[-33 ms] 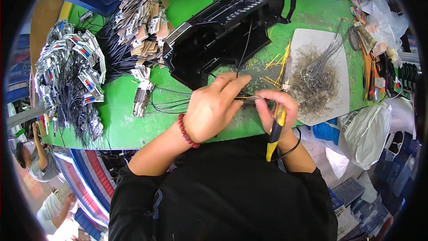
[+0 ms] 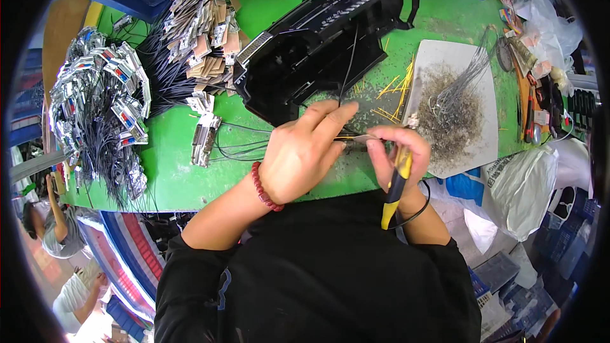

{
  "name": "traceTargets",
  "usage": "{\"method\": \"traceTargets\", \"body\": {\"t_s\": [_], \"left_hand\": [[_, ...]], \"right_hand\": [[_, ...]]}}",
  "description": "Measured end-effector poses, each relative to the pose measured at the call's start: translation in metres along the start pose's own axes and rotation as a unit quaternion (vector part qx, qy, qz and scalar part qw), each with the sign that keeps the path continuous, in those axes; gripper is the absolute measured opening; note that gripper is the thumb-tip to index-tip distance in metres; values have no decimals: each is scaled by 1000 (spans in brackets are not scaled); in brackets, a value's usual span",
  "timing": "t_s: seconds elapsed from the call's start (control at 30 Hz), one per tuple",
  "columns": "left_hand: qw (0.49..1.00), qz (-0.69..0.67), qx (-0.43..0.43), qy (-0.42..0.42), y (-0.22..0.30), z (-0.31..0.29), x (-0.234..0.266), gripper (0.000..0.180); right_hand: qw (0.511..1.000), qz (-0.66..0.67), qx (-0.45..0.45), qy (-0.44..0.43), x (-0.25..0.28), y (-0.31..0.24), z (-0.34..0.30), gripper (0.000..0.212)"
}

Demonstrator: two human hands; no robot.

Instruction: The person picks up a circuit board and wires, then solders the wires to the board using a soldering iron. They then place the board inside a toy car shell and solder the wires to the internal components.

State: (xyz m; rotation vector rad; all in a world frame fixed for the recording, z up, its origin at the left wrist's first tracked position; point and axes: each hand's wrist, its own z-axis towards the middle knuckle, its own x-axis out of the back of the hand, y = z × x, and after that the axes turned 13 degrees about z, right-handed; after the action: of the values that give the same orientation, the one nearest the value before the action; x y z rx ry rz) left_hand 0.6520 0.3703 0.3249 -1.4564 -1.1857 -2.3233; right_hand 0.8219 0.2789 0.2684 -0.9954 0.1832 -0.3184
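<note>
My left hand (image 2: 302,146), with a red bead bracelet at the wrist, is closed on thin black wires (image 2: 244,128) in front of the black plastic housing (image 2: 318,44). These wires run left to a small bundle of metal-ended pieces (image 2: 205,136). My right hand (image 2: 406,146) holds a soldering iron (image 2: 399,181) with a yellow and black handle and a cord, its metal end pointing away. Right thumb and forefinger also pinch a small flat piece (image 2: 363,139) beside the left fingertips. What lies under the left palm is hidden.
Black-wired antenna-like parts with silvery ends (image 2: 101,89) and tan-ended ones (image 2: 206,32) are heaped at left on the green table (image 2: 171,184). Yellow sticks (image 2: 400,92) lie beside a white sheet (image 2: 486,133) bearing dark residue and coiled thin wire. Tools (image 2: 530,108) and plastic bags line the right edge.
My right hand and the soldering iron have shifted slightly right, and the iron's handle has tilted. The black housing has moved very slightly. My left hand stays nearly in place.
</note>
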Motion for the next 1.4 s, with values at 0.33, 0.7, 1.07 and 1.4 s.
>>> {"method": "traceTargets", "body": {"t_s": [0.33, 0.7, 1.07, 1.4], "left_hand": [[998, -39, -21, -53, 3, -1, 59, 33], [922, 279, -231, 133, -23, 52, 120, 19], [968, 176, -154, 90, -72, 85, 55, 38], [991, 110, 74, 9, -66, 59, 57, 32]], "right_hand": [[977, 147, -93, 121, 29, -38, 48, 54], [974, 160, -97, 128, 68, -39, 59, 56], [988, -70, 97, 101, 52, -33, 36, 47], [945, -171, 161, -228, 1, -30, 53, 32]]}}
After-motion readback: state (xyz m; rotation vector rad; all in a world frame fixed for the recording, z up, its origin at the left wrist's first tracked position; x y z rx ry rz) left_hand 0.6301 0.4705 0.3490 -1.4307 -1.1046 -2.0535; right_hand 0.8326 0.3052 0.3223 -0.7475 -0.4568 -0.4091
